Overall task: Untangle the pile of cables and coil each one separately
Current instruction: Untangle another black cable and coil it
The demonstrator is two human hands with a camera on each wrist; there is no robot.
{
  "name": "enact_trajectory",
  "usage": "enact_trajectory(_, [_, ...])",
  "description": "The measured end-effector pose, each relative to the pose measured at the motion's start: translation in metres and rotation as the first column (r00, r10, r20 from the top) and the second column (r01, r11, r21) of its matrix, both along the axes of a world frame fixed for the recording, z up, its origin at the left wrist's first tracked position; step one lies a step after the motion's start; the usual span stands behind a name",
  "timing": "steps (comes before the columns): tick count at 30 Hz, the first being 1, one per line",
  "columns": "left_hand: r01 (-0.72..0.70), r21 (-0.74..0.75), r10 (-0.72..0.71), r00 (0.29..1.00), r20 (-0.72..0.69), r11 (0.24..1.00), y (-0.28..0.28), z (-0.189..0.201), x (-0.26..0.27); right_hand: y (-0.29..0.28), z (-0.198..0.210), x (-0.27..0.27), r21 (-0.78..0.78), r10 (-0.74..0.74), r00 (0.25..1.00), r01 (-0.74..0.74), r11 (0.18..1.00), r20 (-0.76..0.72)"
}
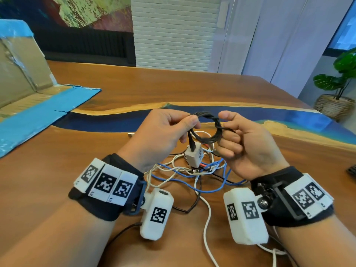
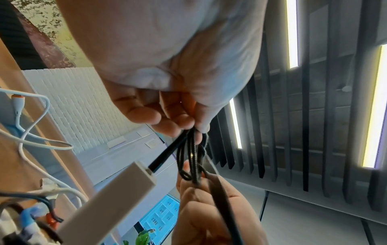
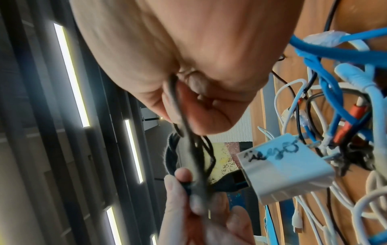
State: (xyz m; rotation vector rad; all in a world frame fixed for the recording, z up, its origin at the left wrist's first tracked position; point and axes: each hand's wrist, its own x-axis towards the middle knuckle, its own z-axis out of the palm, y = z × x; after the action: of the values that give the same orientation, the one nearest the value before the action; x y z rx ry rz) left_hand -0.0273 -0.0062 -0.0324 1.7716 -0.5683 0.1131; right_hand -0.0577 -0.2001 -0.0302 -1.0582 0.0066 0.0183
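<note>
A wooden table (image 1: 134, 89) fills the foreground, a dark blue resin band (image 1: 173, 110) with pale edges running across it. On its left lies an opened cardboard box (image 1: 21, 74) with blue flaps. Behind the table stands a white brick wall (image 1: 173, 31); left of it hangs a mural (image 1: 77, 10) in green, red and blue above a dark ribbed panel (image 1: 86, 43). Right of the brick are pale panels (image 1: 269, 35), then a window (image 1: 344, 35). A leafy plant (image 1: 339, 74) in a woven basket (image 1: 335, 106) stands at the right. The ceiling has dark slats (image 2: 314, 116) with lit strip lights (image 2: 292, 33) between them.
</note>
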Motion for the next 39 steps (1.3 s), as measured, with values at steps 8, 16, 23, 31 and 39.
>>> enact_trajectory(8, [-0.034,-0.304,0.004,0.995,-0.101,0.952,-0.001,-0.001,0.007,0.006,-0.004,0.000,-0.204,0.033,0.992,-0.008,0.979,0.119])
enact_trajectory(16, [0.102,-0.561,-0.226,0.962,-0.156,0.822,-0.004,0.005,-0.001,0.008,-0.012,0.002,-0.502,-0.057,0.953,0.207,0.840,0.298])
enact_trajectory(23, [0.144,-0.583,-0.298,0.938,-0.176,0.800,-0.011,0.002,-0.006,0.013,-0.015,0.004,-0.294,-0.165,0.934,0.262,0.919,0.316])
enact_trajectory(31, [0.010,-0.356,-0.042,0.996,-0.080,0.934,-0.009,-0.003,0.000,0.015,-0.012,0.002,-0.007,0.009,0.988,-0.008,1.000,0.151])
enact_trajectory(39, [0.029,-0.199,-0.033,0.999,-0.015,0.980,-0.010,-0.006,-0.003,0.011,-0.019,0.005,0.046,0.016,0.999,-0.014,0.999,-0.046])
